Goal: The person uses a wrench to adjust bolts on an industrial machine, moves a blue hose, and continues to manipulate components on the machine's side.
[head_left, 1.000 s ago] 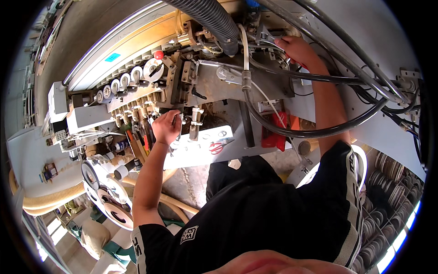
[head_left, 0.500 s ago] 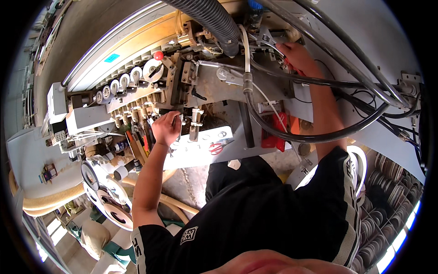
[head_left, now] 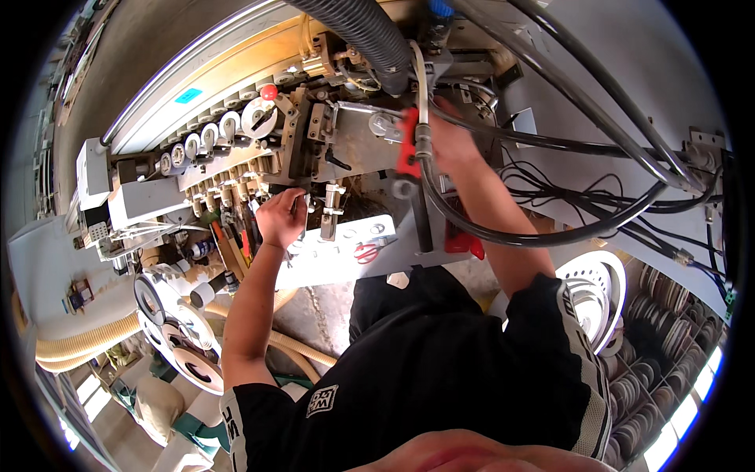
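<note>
My right hand (head_left: 452, 141), smeared by motion, is closed around an adjustable wrench (head_left: 409, 143) with a red handle. The wrench's grey end points down toward me, above the metal plate (head_left: 362, 134) of the machine and beside the black hose. My left hand (head_left: 281, 218) rests at the machine's near edge, fingers curled and pressed together against a small metal part. What it grips, if anything, is hidden. Just right of it stands a metal clamp block (head_left: 332, 211). Red-handled scissors (head_left: 366, 252) lie on the white ledge (head_left: 338, 271) close to my body.
A thick black hose (head_left: 543, 236) loops across my right side, near a ribbed grey duct (head_left: 354, 35). Rollers and a red knob (head_left: 268, 92) line the machine at left. Loose cables (head_left: 543, 185) hang at right. Reels (head_left: 177, 330) stand at lower left, stacked discs at lower right.
My right hand has swung left and toward me from the machine's far right, carrying the wrench, whose end now points down. My left hand stays at nearly the same spot.
</note>
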Tool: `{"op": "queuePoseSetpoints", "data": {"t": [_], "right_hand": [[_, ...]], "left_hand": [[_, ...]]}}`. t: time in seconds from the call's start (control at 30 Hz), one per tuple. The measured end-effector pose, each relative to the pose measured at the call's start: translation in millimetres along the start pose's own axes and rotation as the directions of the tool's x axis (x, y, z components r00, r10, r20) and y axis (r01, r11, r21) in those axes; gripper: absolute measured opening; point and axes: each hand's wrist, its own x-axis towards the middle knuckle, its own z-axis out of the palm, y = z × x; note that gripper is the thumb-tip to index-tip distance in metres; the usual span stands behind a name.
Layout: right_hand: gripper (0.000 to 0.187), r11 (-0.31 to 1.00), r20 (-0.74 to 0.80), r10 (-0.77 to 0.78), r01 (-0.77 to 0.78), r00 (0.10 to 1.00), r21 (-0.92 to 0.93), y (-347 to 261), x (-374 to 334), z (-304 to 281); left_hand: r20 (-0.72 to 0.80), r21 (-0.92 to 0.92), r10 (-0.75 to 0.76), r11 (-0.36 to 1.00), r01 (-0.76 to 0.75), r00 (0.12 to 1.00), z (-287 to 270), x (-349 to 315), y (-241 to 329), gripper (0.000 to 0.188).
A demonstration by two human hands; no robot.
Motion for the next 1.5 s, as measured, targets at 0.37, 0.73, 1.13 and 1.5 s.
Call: {"op": "queuePoseSetpoints", "data": {"t": [0.37, 0.73, 1.13, 1.5], "right_hand": [[0.036, 0.837, -0.185, 0.068, -0.157, 0.980, -0.524, -77.7, -33.5, -66.2], [0.044, 0.515, 0.075, -0.058, 0.094, 0.995, -0.852, -143.1, 1.3, -69.9], [0.033, 0.868, -0.004, -0.286, 0.257, 0.958, -0.425, 12.7, 15.4, -7.1], [0.031, 0.883, -0.017, 0.022, -0.027, 1.000, -0.469, -56.3, -38.1, -80.5]], "left_hand": [[-0.014, 0.006, 0.022, 1.000, -0.022, 1.000, 3.8, -2.9, -5.6, 0.008], [-0.030, 0.051, 0.045, 0.998, -0.044, 0.999, 2.9, -1.3, -0.2, 0.009], [-0.017, 0.067, 0.046, 0.997, -0.045, 0.999, 4.4, 3.3, 3.4, 0.006], [-0.038, 0.045, 0.055, 0.998, -0.053, 0.998, 0.1, 2.7, 6.0, 0.007]]}}
